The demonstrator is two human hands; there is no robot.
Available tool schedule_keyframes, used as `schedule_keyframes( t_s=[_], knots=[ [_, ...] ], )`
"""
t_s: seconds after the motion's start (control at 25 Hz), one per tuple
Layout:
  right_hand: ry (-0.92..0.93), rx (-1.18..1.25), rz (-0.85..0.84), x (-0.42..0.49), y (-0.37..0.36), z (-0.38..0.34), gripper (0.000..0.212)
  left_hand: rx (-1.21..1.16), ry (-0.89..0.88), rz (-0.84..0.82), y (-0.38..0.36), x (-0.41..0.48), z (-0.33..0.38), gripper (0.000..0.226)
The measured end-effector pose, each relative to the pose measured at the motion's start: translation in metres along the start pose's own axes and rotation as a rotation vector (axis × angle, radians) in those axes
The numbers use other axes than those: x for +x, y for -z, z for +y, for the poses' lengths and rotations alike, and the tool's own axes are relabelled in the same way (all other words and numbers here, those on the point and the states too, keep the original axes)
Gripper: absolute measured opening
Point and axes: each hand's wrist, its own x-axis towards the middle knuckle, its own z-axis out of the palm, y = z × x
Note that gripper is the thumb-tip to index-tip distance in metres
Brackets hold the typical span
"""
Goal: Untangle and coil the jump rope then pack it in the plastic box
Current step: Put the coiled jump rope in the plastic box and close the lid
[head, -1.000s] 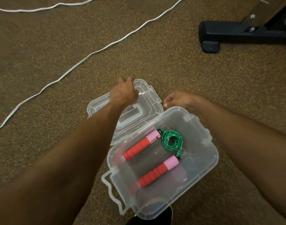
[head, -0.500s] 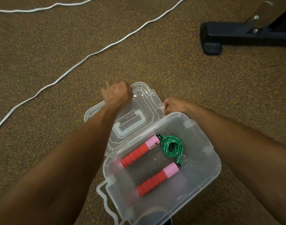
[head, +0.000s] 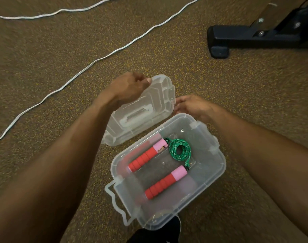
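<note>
Carpeted floor (head: 79, 172) bears plastic box (head: 218, 165) containing coiled jump rope (head: 179, 151); left hand (head: 127, 88) grips lid (head: 160, 106), right hand (head: 193, 106) unclear.

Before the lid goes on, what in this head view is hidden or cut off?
- Left hand fingertips: curled behind the lid edge.
- Right hand fingertips: hidden behind the lid's corner, so grip unclear.
- White cord: both ends leave the frame.
- Black frame: cut off at the right edge.
- Box latches: too blurred to judge.
</note>
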Motion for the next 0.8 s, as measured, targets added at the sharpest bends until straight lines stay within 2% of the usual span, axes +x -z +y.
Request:
schedule_keyframes(
  t_s=[0.12,0.2,0.28,0.32,0.52,0.6,0.68,0.8],
  knots=[
    [0.001,0.164,0.13,-0.021,0.01,-0.015,0.024,0.188,-0.118,0.076,-0.01,-0.033,0.029,0.031],
    [-0.016,0.28,0.172,-0.044,0.016,-0.025,0.039,0.347,-0.175,0.144,-0.023,-0.057,0.047,0.037],
    [-0.021,0.215,0.131,-0.071,0.02,-0.033,0.053,0.456,-0.204,0.2,-0.039,-0.084,0.068,0.04],
    [-0.013,0.146,0.106,-0.082,0.02,-0.034,0.052,0.503,-0.221,0.224,-0.047,-0.1,0.077,0.042],
    [0.07,0.097,0.123,-0.128,0.02,-0.01,0.022,0.628,-0.305,0.223,-0.09,-0.157,0.103,0.051],
    [0.097,0.085,0.108,-0.143,0.02,0.007,0.018,0.649,-0.328,0.194,-0.107,-0.172,0.104,0.05],
    [0.119,0.062,0.098,-0.155,0.018,0.024,0.029,0.673,-0.374,0.16,-0.125,-0.187,0.102,0.048],
    [0.151,-0.03,0.167,-0.168,0.016,0.041,0.045,0.735,-0.437,0.137,-0.148,-0.196,0.097,0.047]
  ],
)
